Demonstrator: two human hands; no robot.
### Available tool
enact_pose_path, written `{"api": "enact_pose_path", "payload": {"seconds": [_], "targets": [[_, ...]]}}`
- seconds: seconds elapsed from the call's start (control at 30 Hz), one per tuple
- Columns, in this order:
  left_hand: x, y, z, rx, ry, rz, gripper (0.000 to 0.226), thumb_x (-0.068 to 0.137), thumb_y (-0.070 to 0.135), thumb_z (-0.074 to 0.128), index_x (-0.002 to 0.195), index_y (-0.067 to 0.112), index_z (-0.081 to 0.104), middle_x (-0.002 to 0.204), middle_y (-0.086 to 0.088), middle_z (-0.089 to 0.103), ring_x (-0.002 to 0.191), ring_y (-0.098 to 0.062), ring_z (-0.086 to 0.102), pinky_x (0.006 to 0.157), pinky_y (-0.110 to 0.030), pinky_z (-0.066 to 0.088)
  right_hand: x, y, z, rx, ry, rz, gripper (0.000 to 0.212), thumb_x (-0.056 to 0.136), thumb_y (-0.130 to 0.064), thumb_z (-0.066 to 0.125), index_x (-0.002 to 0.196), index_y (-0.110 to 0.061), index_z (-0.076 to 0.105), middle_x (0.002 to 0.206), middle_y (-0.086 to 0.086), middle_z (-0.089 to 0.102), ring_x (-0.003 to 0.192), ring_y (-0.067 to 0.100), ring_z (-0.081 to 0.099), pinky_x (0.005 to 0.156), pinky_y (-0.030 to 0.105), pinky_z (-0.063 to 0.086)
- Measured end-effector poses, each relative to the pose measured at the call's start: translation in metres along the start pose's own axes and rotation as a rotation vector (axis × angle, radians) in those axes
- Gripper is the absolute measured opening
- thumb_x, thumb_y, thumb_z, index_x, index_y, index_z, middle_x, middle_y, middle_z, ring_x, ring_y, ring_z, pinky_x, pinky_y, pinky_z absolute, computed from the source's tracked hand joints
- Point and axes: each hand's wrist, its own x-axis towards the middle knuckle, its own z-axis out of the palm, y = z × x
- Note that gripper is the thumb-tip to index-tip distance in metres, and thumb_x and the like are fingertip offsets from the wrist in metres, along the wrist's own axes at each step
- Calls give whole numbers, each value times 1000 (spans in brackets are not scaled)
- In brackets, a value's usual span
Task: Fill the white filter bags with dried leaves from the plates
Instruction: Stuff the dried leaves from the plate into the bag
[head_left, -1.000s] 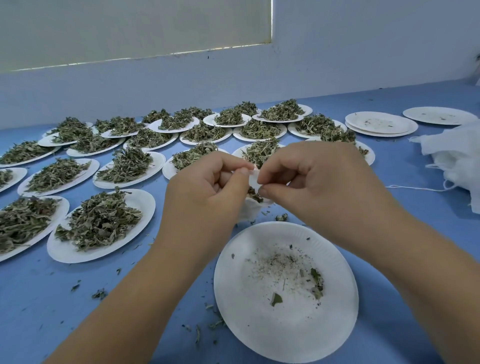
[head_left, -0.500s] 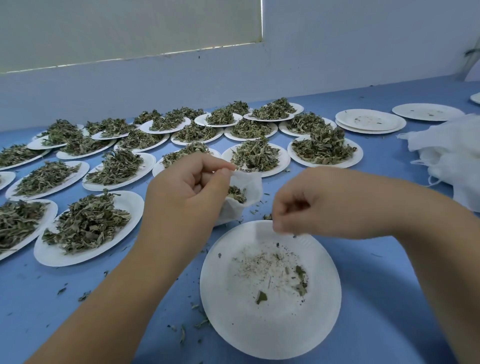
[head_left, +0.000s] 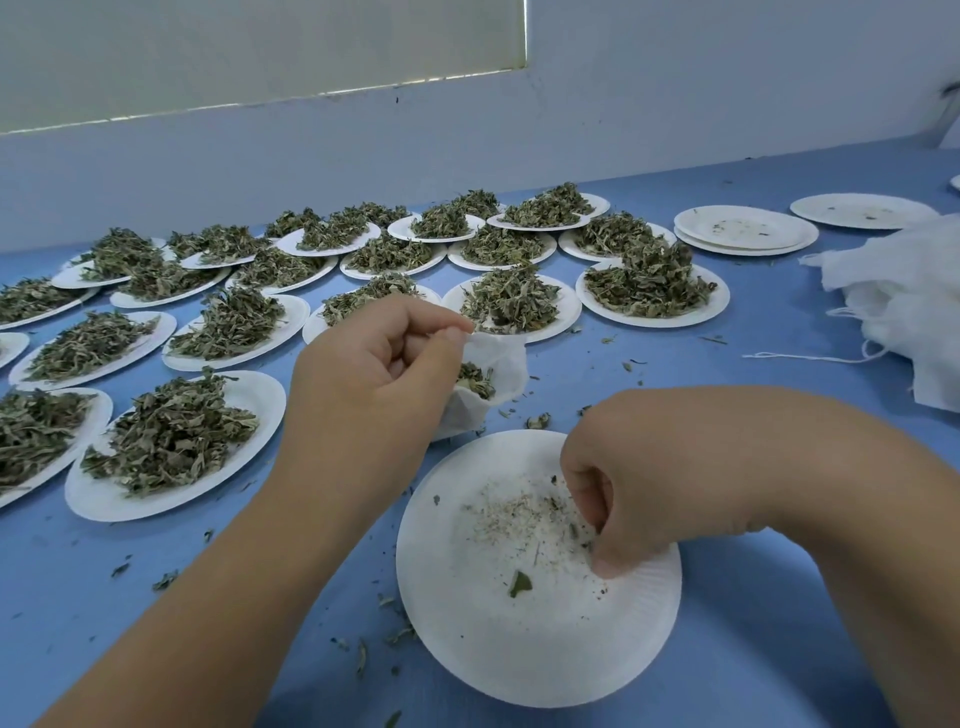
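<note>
My left hand (head_left: 382, 374) pinches the rim of a white filter bag (head_left: 498, 364) and holds its mouth open; dried leaves show inside the bag. My right hand (head_left: 613, 499) is down on the near paper plate (head_left: 498, 639), fingers pinched together on the last leaf bits at the plate's right side. That plate holds only crumbs, dust and one small leaf (head_left: 519, 583). Plates heaped with dried leaves (head_left: 171, 431) cover the blue table to the left and behind.
A pile of white filter bags (head_left: 904, 291) with loose strings lies at the right edge. Stacked used plates (head_left: 745, 228) and another one (head_left: 865, 210) sit at the back right. Leaf scraps litter the blue table (head_left: 779, 623) near the plate. A wall runs behind.
My right hand let go of the bag's rim and dropped to the near plate, where it now pinches leaf bits. My left hand kept hold of the bag.
</note>
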Motion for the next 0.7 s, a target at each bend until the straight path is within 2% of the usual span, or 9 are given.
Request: {"api": "enact_pose_path", "payload": {"seconds": [0.07,0.13,0.23,0.3,0.37,0.43,0.53,0.6,0.7], "targets": [[0,0,0,-1,-2,0,20,92,13,60,82,26,71,60,-7,53,46,-3,41,44,-9,35,0,-1,1,-23,22,-20,12,79,-36,71,83,-26,66,75,-10,61,44,1,45,28,7,24],[0,0,1,2,-4,2,20,92,13,60,83,26,71,59,-5,52,46,-3,41,45,-9,35,2,-1,2,-39,35,-36,4,81,-27,68,84,-25,68,72,-9,60,44,-1,48,28,7,24],[0,0,0,12,-3,5,20,92,14,60,82,28,71,56,3,50,47,-3,40,46,-13,37,3,-1,4,-25,39,-53,11,83,-16,61,84,-24,69,69,-10,57,37,-16,42,26,7,22],[1,0,0,23,-4,12,20,92,15,60,82,29,71,56,3,50,47,-3,40,46,-15,38,4,0,5,-15,58,-85,11,82,-18,61,80,-27,66,67,-12,56,42,-16,44,28,6,25],[1,0,0,26,-2,14,20,92,15,60,83,28,71,55,2,49,47,-4,39,46,-15,37,5,0,5,29,76,-134,7,79,-21,64,78,-28,67,67,-13,60,49,-7,51,37,5,35],[1,0,0,18,4,9,19,92,14,61,83,27,71,54,7,49,47,-4,39,46,-15,36,6,-2,5,107,72,-203,7,76,-22,66,80,-28,68,70,-20,64,58,-4,56,51,14,47],[1,0,0,8,9,3,18,92,12,61,84,24,72,54,10,51,48,-3,40,47,-15,38,9,-9,9,163,90,-312,6,75,-22,67,78,-27,66,71,-30,60,62,-9,55,55,15,47],[1,0,0,8,11,0,18,91,12,61,83,24,71,54,8,50,48,-3,40,47,-14,36,12,-14,13,157,120,-341,6,77,-26,68,77,-30,64,69,-34,57,63,-12,54,52,14,45],[1,1,0,4,7,4,18,91,12,61,83,24,71,58,-3,53,49,-4,42,47,-13,35,16,-17,18,177,145,-347,12,77,-28,72,80,-32,61,68,-25,58,67,-15,51,55,10,43]]}}
